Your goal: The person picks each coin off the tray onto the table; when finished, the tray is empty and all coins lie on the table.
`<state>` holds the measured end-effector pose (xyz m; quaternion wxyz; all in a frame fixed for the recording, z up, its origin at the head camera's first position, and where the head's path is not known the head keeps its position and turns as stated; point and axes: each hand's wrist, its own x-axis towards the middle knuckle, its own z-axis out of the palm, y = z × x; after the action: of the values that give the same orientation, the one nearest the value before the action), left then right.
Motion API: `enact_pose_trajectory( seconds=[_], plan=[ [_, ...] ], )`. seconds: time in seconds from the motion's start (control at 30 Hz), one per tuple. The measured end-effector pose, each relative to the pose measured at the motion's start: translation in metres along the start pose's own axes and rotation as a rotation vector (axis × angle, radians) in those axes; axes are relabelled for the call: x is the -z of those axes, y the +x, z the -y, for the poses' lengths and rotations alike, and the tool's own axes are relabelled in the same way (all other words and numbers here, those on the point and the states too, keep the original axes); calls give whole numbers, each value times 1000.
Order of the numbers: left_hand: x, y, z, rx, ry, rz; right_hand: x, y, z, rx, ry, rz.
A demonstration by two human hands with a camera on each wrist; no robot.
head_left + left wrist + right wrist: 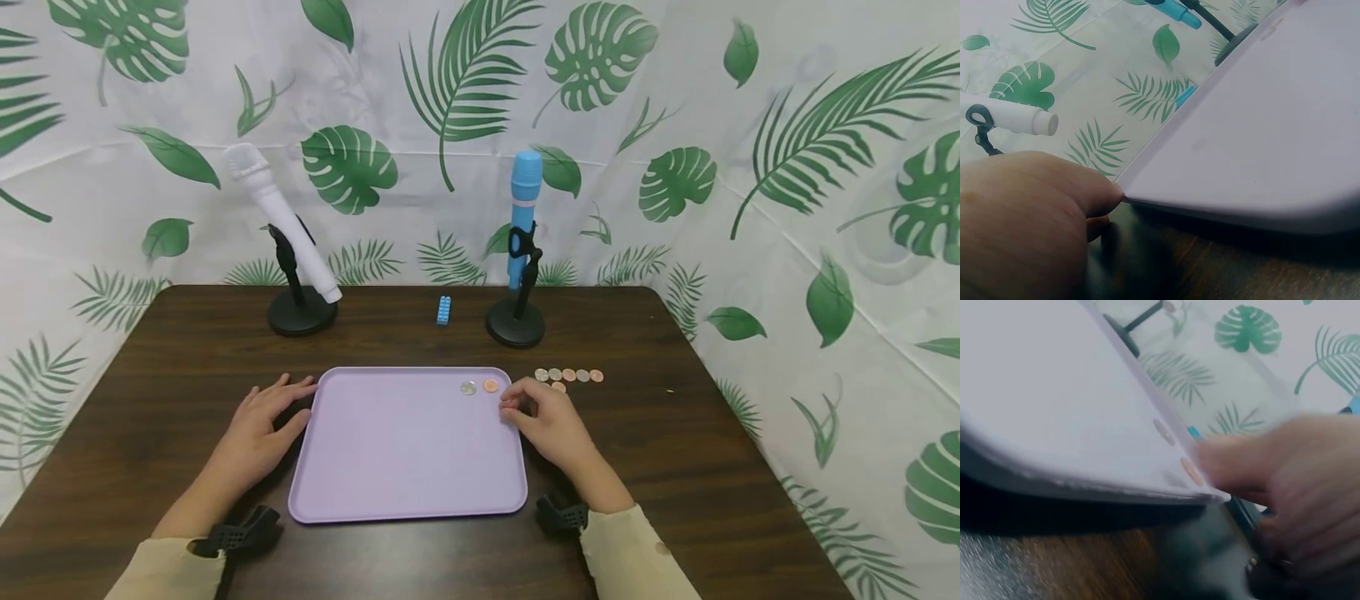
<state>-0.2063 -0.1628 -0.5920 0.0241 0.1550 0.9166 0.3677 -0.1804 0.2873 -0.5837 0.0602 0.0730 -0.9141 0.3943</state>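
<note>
A lilac tray point(408, 450) lies on the dark wooden table. Inside its far right corner are a silver coin point(468, 387) and a copper coin point(491, 385), both also visible in the right wrist view. My left hand point(258, 425) rests with fingers spread at the tray's left edge, fingertips right at the rim. Over the tray's right rim, close to the copper coin, is my right hand point(551, 421), its fingers bent and thumb near the index finger. It is blurred in the right wrist view, and I cannot tell if it holds a coin.
Beyond my right hand lies a row of several coins point(569, 375), with a copper coin point(558, 387) just nearer. Behind the tray stand a white microphone point(281, 212) and a blue microphone point(526, 187) on black stands. A small blue block point(444, 310) lies between them.
</note>
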Motion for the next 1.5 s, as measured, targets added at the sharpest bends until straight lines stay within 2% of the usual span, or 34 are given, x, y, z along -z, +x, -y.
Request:
enact_pose_trajectory(
  seconds=[0.1,0.2,0.33,0.43,0.53,0.87,1.07,1.33,1.5],
  plan=[
    [-1,1,0,-2,1,0,5,2,-5,-11,-68,-209],
    [0,1,0,0,7,1,13,2,-9,-56,-95,-367],
    [1,2,-1,4,11,5,22,1,-13,-141,-133,-499],
    [1,2,-1,3,10,5,28,1,-17,-200,-163,-547],
    [0,1,0,2,7,2,32,1,-21,-254,-176,-556],
    [1,0,0,18,16,7,36,-1,-32,-436,-168,-493],
    [1,1,0,28,17,11,37,-2,-35,-468,-181,-447],
    [0,1,1,5,8,-1,41,0,-33,-472,-225,-400],
    [0,1,1,13,6,3,41,0,-35,-480,-260,-352]
  ],
)
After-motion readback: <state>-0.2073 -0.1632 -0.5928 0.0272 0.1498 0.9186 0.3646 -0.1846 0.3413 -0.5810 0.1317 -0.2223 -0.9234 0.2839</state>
